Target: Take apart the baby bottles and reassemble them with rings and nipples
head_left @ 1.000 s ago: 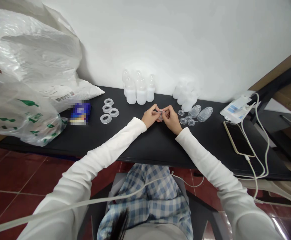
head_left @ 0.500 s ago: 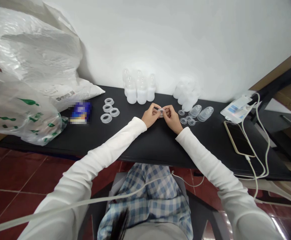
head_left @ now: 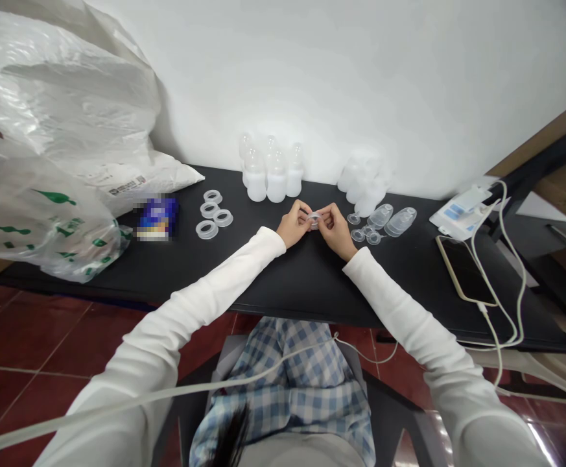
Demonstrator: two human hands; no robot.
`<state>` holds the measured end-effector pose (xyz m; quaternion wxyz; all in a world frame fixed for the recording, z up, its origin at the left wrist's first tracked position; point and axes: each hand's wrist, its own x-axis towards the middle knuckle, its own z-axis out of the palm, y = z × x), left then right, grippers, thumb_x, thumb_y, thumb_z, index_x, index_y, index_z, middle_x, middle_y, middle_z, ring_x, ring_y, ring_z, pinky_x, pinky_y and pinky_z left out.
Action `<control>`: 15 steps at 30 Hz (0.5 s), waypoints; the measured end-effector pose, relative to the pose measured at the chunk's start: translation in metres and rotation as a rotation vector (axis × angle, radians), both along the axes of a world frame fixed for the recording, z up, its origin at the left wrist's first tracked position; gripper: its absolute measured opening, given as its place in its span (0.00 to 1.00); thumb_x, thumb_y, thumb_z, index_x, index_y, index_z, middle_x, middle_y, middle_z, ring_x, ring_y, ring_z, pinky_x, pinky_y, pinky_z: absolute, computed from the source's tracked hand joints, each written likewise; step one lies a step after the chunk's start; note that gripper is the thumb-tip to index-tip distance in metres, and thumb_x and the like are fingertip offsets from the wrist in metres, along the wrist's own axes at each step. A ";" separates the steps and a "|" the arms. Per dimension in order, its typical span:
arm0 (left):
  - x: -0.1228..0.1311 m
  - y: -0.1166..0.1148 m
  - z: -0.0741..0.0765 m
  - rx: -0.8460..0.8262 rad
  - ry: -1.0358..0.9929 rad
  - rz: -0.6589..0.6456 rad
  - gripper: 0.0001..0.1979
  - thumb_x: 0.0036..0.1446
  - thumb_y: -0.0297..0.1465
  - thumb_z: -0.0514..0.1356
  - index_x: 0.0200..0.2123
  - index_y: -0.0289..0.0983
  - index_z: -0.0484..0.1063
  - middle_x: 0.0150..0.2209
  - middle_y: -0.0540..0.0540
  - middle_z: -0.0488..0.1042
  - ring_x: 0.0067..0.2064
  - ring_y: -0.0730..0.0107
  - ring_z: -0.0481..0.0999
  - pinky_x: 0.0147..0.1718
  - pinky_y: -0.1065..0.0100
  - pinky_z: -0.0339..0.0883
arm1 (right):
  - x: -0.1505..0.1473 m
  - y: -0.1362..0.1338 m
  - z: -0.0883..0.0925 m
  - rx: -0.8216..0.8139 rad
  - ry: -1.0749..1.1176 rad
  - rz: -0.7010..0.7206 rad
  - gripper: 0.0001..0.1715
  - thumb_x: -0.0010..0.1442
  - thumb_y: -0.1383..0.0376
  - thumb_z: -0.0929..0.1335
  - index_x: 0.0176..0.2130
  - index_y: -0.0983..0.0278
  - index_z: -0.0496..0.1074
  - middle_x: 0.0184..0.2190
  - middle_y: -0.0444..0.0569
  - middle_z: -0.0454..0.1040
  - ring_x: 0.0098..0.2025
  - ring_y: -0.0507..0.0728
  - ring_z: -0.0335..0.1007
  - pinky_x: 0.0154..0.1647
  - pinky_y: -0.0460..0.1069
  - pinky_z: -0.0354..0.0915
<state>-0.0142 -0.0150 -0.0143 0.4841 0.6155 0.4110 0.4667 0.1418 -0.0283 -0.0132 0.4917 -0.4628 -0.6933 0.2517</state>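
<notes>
My left hand (head_left: 294, 224) and my right hand (head_left: 334, 230) meet over the black table, fingertips pinching a translucent bottle collar ring (head_left: 314, 216) from both sides. Fingers hide part of the ring, and whether a nipple sits in it I cannot tell. Close by my right hand lie several clear silicone nipples (head_left: 357, 235) and two translucent bottle caps (head_left: 400, 222). To the left of my left hand, several loose collar rings (head_left: 207, 229) lie flat. Several capped white baby bottles (head_left: 276, 176) stand upright beyond my hands.
A cluster of white bottle bodies (head_left: 369, 191) stands against the wall. At right are a phone (head_left: 465, 269) on a charging cable and a white power bank-like device (head_left: 460, 211). Plastic bags (head_left: 69, 110) and a blurred blue packet (head_left: 157, 219) occupy the left.
Both hands stay in nearly the same place, still gripping the collar ring. The ring appears slightly tilted, with a little more of it showing between the fingers.
</notes>
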 end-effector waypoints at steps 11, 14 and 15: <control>-0.001 -0.004 0.006 0.007 -0.031 -0.036 0.11 0.54 0.26 0.65 0.36 0.40 0.64 0.24 0.57 0.75 0.25 0.78 0.76 0.30 0.74 0.71 | -0.002 0.001 -0.006 -0.017 0.030 0.002 0.21 0.60 0.46 0.69 0.36 0.58 0.61 0.27 0.42 0.68 0.26 0.52 0.64 0.27 0.50 0.64; 0.000 -0.002 0.004 -0.023 -0.051 -0.033 0.10 0.54 0.26 0.65 0.36 0.39 0.66 0.25 0.56 0.76 0.26 0.77 0.77 0.31 0.73 0.72 | -0.001 0.002 -0.008 -0.031 0.044 -0.016 0.21 0.61 0.46 0.69 0.36 0.58 0.61 0.27 0.41 0.67 0.27 0.52 0.64 0.28 0.50 0.64; 0.000 -0.001 0.003 -0.039 -0.058 -0.031 0.10 0.54 0.26 0.65 0.36 0.38 0.66 0.25 0.55 0.77 0.26 0.76 0.77 0.31 0.73 0.73 | 0.000 0.002 -0.008 -0.038 0.045 -0.024 0.21 0.61 0.46 0.69 0.37 0.58 0.62 0.27 0.41 0.67 0.27 0.52 0.64 0.28 0.50 0.64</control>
